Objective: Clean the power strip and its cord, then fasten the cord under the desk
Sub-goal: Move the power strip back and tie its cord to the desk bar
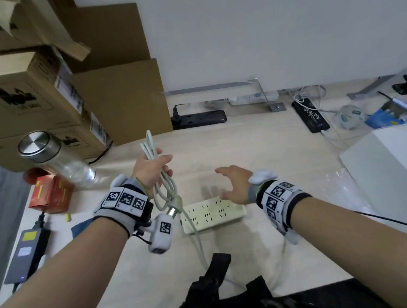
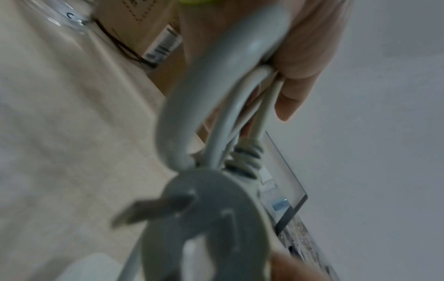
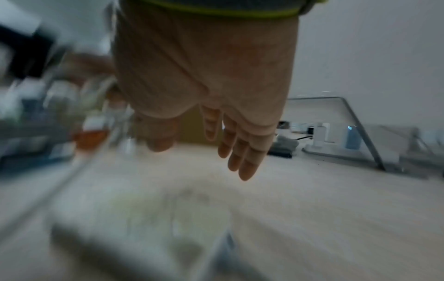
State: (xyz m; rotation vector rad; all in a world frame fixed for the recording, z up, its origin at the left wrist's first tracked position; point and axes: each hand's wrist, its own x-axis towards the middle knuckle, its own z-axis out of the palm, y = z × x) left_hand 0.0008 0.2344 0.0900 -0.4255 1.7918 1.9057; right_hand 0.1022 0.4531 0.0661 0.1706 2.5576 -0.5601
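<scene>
A white power strip [image 1: 213, 212] lies flat on the light wooden floor, sockets up. Its grey-white cord [image 1: 163, 187] is gathered into loops, and my left hand [image 1: 152, 170] grips the bundle above the floor, left of the strip. The plug [image 1: 174, 206] dangles below that hand; in the left wrist view the plug [image 2: 204, 218] shows its prongs close to the camera, with the looped cord [image 2: 216, 95] running up under my thumb. One cord strand trails down to the strip's near end. My right hand [image 1: 233, 184] hovers over the strip with fingers [image 3: 242, 152] spread and relaxed, holding nothing.
Cardboard boxes [image 1: 34, 92] stack at the left, with a clear bottle [image 1: 55, 160], a red box [image 1: 50, 195] and a dark power adapter [image 1: 27, 250] near them. Black power strips [image 1: 199, 119] and cables lie along the wall. A white unit [image 1: 389, 166] stands at the right.
</scene>
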